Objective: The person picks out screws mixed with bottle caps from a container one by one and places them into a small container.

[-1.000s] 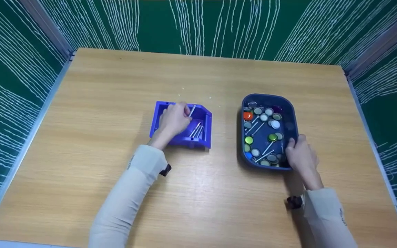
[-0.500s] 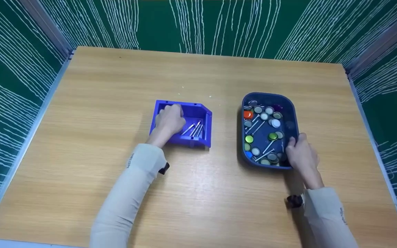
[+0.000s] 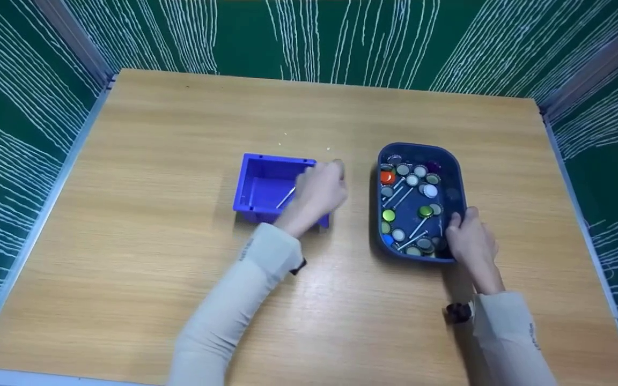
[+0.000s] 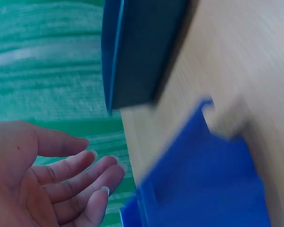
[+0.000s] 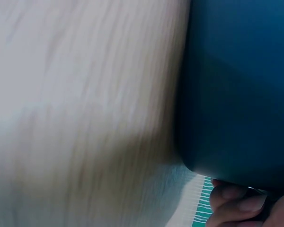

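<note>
A screw point(image 3: 286, 197) is lying in the blue bin point(image 3: 263, 185), left of the table's point(image 3: 126, 225) centre, while the left hand point(image 3: 319, 188) is hovering over the bin's right side, fingers loosely bent, thumb apart and holding nothing. Nearer the table's right edge, the right hand point(image 3: 470, 241) is gripping the near right corner of the dark tray point(image 3: 452, 193), which is containing bottle caps point(image 3: 388, 215) and more screws point(image 3: 403, 198). Green walls point(image 3: 250, 37) are bounding the table's far, left and right edges.

Small print point(image 3: 245, 250), too small to read, stands on the left sleeve point(image 3: 234, 305) behind the left hand point(image 3: 319, 188); likewise on the right sleeve point(image 3: 507, 327) behind the right hand point(image 3: 471, 242).
</note>
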The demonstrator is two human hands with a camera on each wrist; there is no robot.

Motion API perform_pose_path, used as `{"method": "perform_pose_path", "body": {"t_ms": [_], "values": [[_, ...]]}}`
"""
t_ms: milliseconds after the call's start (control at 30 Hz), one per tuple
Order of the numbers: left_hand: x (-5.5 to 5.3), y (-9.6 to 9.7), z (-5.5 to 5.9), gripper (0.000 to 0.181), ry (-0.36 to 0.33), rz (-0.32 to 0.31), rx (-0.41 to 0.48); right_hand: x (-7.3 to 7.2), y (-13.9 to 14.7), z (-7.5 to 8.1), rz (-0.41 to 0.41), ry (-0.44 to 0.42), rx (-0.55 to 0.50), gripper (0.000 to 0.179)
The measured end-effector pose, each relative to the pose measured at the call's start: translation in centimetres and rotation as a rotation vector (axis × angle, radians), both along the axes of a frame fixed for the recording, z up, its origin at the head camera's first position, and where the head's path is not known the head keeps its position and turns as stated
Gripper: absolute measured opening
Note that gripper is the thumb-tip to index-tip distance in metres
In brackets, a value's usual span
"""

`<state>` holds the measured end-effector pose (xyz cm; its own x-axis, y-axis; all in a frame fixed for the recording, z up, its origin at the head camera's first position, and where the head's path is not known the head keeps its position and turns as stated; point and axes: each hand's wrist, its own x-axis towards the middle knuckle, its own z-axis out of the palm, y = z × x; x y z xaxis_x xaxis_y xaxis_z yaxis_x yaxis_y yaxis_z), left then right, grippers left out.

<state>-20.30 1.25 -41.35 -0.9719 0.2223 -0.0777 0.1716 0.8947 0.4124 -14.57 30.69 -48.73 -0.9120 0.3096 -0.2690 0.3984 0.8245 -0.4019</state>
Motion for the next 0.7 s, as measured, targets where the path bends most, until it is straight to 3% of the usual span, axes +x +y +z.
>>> {"method": "perform_pose_path", "body": {"t_ms": [167, 367, 533, 700], "values": [[0.7, 2.9, -0.6, 0.015, 0.050, -0.093, -0.023, 0.1, 0.0, 0.0, -0.001, 0.001, -0.007, 0.054], [1.6, 5.9, -1.3, 0.022, 0.238, -0.228, -0.070, 0.1, 0.1, 0.0, 0.002, 0.041, 0.004, 0.051], [2.8, 8.3, -1.7, 0.025, 0.200, -0.363, -0.105, 0.1, 0.0, 0.0, 0.006, 0.031, -0.006, 0.052], [3.9, 10.4, -2.7, 0.027, 0.174, -0.413, -0.151, 0.1, 0.0, 0.0, -0.001, 0.027, 0.003, 0.052]]}}
